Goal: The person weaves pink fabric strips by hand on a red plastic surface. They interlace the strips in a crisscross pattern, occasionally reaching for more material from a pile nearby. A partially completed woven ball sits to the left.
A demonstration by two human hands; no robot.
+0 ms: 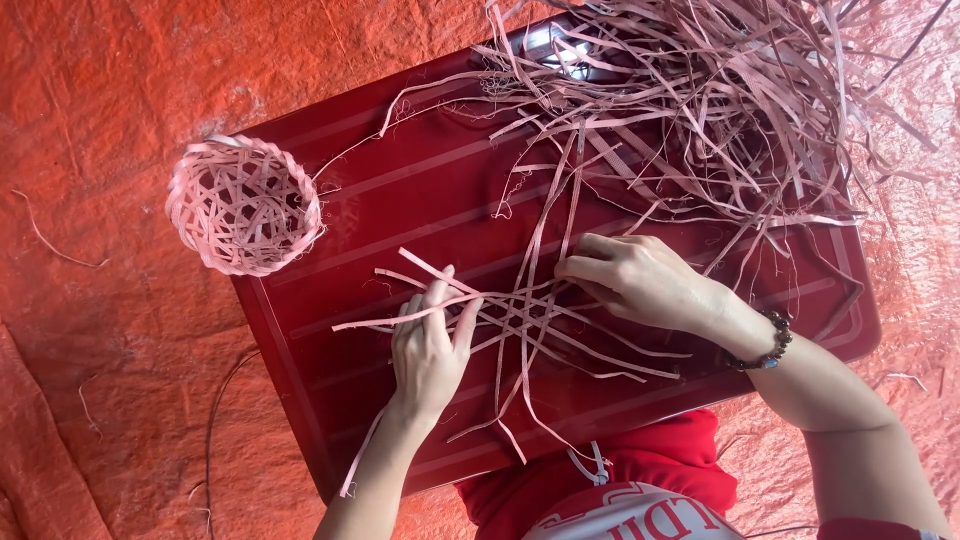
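Note:
Several thin pale strips (530, 320) lie crossed in a flat star pattern on a dark red board (400, 190). My left hand (430, 345) presses on the left side of the crossing, a strip pinched between thumb and fingers. My right hand (640, 275), with a bead bracelet on the wrist, rests on the right side of the crossing and its fingertips hold strips near the centre.
A small woven basket (245, 205) of the same strips sits at the board's left corner. A big loose heap of strips (720, 100) covers the board's far right. An orange tarp (100, 380) lies under everything, and my red shirt (620, 480) shows at the near edge.

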